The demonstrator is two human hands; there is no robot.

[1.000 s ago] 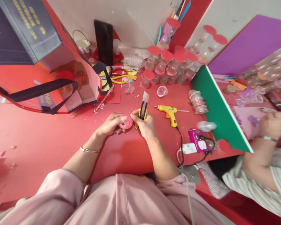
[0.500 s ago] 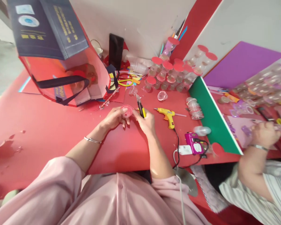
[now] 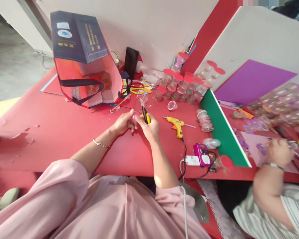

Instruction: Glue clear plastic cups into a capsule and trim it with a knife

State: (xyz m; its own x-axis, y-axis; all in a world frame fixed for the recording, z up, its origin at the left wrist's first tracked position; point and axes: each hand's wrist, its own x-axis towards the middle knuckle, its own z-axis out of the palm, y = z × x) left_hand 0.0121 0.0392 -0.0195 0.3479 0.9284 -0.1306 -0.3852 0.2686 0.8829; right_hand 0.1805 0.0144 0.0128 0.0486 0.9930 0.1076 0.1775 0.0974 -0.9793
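Fingers curled around yellow knife

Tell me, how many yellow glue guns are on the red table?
1. The glue gun lies on the red table, just right of the right hand holding the utility knife. Others may hide among the clutter.

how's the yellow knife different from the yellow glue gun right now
The knife is gripped in the right hand, blade end pointing up and away; the glue gun lies untouched on the red table. The knife is slim and straight with black trim; the glue gun is pistol-shaped with a black cord trailing from it. Both are yellow.
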